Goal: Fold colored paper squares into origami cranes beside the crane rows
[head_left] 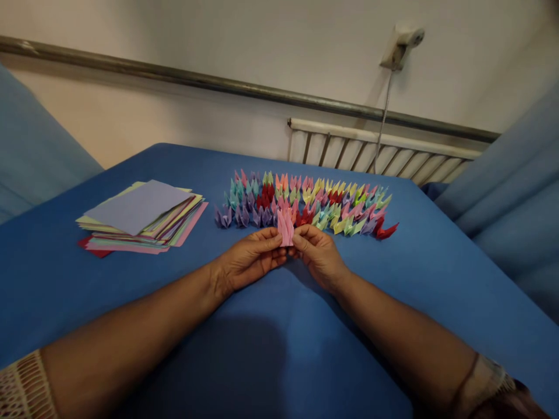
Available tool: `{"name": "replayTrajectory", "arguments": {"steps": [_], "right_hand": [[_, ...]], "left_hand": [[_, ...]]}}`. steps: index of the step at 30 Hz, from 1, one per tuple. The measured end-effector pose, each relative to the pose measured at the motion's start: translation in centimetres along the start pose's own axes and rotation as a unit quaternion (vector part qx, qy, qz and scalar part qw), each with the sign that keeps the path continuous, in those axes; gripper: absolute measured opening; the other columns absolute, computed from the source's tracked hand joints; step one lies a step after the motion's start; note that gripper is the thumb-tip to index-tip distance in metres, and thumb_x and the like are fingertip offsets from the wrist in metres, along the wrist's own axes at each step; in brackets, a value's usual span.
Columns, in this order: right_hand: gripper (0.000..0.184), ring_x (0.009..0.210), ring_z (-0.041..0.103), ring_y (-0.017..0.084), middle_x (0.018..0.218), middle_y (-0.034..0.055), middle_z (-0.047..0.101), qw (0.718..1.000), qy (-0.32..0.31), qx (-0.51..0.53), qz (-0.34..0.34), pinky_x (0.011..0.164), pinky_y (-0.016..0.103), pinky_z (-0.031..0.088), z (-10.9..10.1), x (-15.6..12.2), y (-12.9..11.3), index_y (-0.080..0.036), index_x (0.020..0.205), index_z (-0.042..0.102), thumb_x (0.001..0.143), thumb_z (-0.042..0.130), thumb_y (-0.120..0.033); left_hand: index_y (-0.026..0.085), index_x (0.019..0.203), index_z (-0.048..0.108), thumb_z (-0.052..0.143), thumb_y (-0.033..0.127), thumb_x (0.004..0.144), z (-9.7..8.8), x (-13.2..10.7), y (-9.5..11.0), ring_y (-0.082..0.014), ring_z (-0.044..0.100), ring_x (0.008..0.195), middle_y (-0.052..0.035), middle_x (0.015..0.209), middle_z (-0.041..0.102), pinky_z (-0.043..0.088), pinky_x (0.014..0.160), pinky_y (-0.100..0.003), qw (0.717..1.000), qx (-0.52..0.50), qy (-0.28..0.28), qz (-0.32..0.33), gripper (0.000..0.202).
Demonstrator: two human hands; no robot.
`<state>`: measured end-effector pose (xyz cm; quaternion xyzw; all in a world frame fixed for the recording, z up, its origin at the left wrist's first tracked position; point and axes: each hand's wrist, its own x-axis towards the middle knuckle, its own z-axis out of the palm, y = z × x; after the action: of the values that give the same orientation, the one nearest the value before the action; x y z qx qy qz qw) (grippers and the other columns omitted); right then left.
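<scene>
A partly folded pink paper piece [285, 227] stands upright between my two hands over the blue table [262, 349]. My left hand [250, 259] pinches its left side with fingers closed. My right hand [318, 251] pinches its right side the same way. Just beyond the hands lie several rows of small folded paper cranes [305, 203] in many colours, with a red one [385, 231] at the right end.
A stack of flat coloured paper sheets [142, 218] lies at the left of the table, a lilac sheet on top. Behind the table are a wall, a metal rail [218, 83] and a slatted bed frame [371, 152]. Blue fabric hangs at both sides.
</scene>
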<state>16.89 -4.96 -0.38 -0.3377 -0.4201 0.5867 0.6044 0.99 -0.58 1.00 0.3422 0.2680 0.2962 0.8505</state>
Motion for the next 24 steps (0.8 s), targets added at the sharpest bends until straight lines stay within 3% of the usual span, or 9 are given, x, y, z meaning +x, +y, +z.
{"name": "replayTrajectory", "arguments": {"steps": [5, 9, 12, 15, 18, 24], "right_hand": [[0.028, 0.056, 0.054, 0.009, 0.064, -0.0045, 0.06, 0.998, 0.035, -0.042, -0.019, 0.056, 0.024, 0.045, -0.1, 0.3, 0.1, -0.021, 0.074, 0.06, 0.068, 0.08, -0.04], [0.025, 0.057, 0.055, 0.011, 0.063, -0.0041, 0.062, 0.992, 0.042, -0.101, -0.058, 0.058, 0.025, 0.045, -0.4, 0.5, 0.2, -0.021, 0.074, 0.063, 0.066, 0.08, -0.037], [0.024, 0.068, 0.061, 0.014, 0.074, 0.0004, 0.068, 0.995, -0.001, -0.098, -0.021, 0.062, 0.027, 0.046, -0.7, 0.4, 0.4, -0.021, 0.085, 0.069, 0.072, 0.075, -0.04], [0.022, 0.065, 0.06, 0.012, 0.072, 0.0007, 0.069, 0.997, 0.014, -0.075, 0.012, 0.06, 0.025, 0.045, -0.9, 0.5, 0.6, -0.02, 0.08, 0.07, 0.073, 0.076, -0.04], [0.023, 0.06, 0.058, 0.011, 0.065, -0.0018, 0.065, 0.998, 0.043, 0.001, 0.054, 0.058, 0.023, 0.044, -1.3, 0.7, 0.7, -0.019, 0.073, 0.068, 0.067, 0.082, -0.036], [0.022, 0.062, 0.058, 0.01, 0.07, -0.002, 0.065, 0.984, -0.016, 0.094, 0.147, 0.061, 0.023, 0.046, -2.1, 0.9, 0.1, -0.019, 0.08, 0.067, 0.069, 0.082, -0.032]], "left_hand": [[0.017, 0.087, 0.068, 0.08, 0.019, 0.07, 0.3, -0.1, 0.1, -0.0131, 0.065, 0.074, -0.0043, 0.082, 0.068, 0.053, 0.072, -0.025, 0.999, 0.01, 0.03, 0.012, 0.021], [0.016, 0.076, 0.065, 0.082, 0.022, 0.065, 0.6, 0.0, -0.1, -0.0089, 0.059, 0.061, 0.0009, 0.069, 0.064, 0.049, 0.063, -0.022, 0.988, 0.095, 0.093, 0.074, 0.021], [0.016, 0.073, 0.064, 0.081, 0.027, 0.065, 0.8, 0.1, -0.3, -0.0084, 0.056, 0.058, 0.0026, 0.066, 0.063, 0.044, 0.059, -0.021, 0.959, 0.186, 0.155, 0.148, 0.022], [0.016, 0.071, 0.064, 0.08, 0.03, 0.065, 1.2, 0.0, -0.5, -0.0096, 0.056, 0.061, 0.0026, 0.067, 0.063, 0.044, 0.059, -0.022, 0.916, 0.279, 0.199, 0.21, 0.022], [0.016, 0.077, 0.066, 0.077, 0.033, 0.069, 1.8, -0.4, -0.6, -0.0116, 0.059, 0.067, 0.0008, 0.073, 0.065, 0.047, 0.065, -0.024, 0.914, 0.296, 0.168, 0.22, 0.022], [0.016, 0.086, 0.066, 0.077, 0.033, 0.071, 2.2, -0.8, -0.7, -0.0111, 0.061, 0.065, 0.0, 0.073, 0.066, 0.05, 0.066, -0.025, 0.947, 0.229, 0.114, 0.194, 0.026]]}}
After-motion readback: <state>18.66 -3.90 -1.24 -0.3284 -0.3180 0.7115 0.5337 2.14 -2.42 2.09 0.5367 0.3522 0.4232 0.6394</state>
